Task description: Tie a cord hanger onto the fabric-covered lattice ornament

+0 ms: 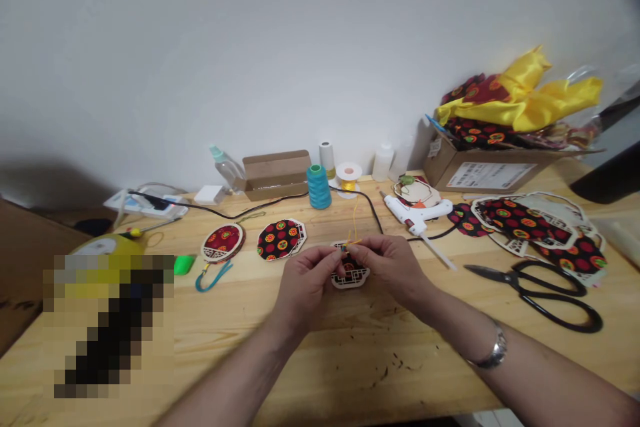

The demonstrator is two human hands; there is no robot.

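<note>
My left hand [314, 271] and my right hand [387, 260] meet over the table, thumbs and fingertips pinched together. Between them is thin yellow cord [354, 241], its short ends sticking up, with a tiny teal bit beside it that is too small to name. Just below the fingertips lies a small octagonal lattice-framed piece [350, 280] with dark patterned fabric; the hands partly cover it. Left of my hands rests a larger octagonal fabric piece [281, 240]. Farther left is a round red fabric piece [223, 242] with a teal cord loop [213, 277].
Behind stand a teal thread cone [319, 188], a yellow cord spool [349, 175] and an open small box [277, 177]. To the right are a white glue gun [416, 217], black scissors [540, 283], stacked fabric pieces [535, 223] and a full carton [487, 170]. A black cable [240, 213] crosses behind.
</note>
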